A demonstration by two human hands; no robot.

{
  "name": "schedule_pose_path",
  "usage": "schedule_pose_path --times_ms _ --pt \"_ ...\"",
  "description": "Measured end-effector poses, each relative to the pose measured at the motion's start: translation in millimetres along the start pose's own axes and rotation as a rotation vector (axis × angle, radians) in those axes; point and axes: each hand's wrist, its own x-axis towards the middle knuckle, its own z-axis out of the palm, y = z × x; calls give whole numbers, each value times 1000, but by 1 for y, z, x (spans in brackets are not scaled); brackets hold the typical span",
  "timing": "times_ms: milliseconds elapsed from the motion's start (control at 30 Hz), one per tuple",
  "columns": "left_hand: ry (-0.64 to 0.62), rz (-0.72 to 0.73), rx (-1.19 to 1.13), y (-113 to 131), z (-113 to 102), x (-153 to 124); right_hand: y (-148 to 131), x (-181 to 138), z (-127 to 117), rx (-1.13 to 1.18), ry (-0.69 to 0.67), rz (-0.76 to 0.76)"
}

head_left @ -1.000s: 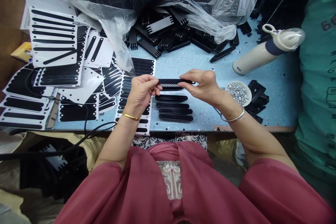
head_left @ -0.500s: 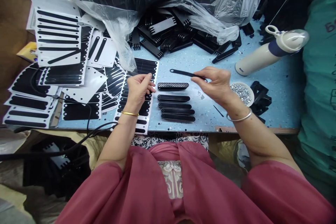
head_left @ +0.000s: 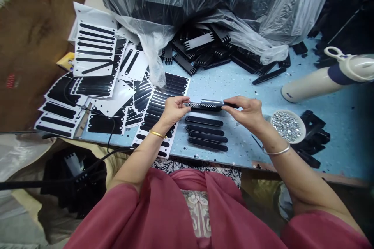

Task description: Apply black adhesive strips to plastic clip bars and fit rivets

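latticed black bar [head_left: 202, 106], slim, beside a thin glossy strip [head_left: 215, 102]

No text can be read for certain: the short dark lettering [head_left: 289, 95] low on the bottle [head_left: 312, 81] is too small to make out surely, and the red marks [head_left: 10, 80] on the brown surface [head_left: 43, 42] at far left are too blurred.
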Motion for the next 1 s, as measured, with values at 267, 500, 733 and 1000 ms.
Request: schedule_pose_path --times_ms 267,500,733,1000 --pt "14 -74 64 -4 -1 1 -2 7 27 -68 -106 -124" --pt "7 -118 32 -1 -1 2 -3 9 35 -91 -158 -152" --pt "7 -127 17 -2 -1 2 -5 11 38 -72 -180 -155" --pt "7 -130 23 -3 -1 1 -2 12 40 -91 -203 -153"
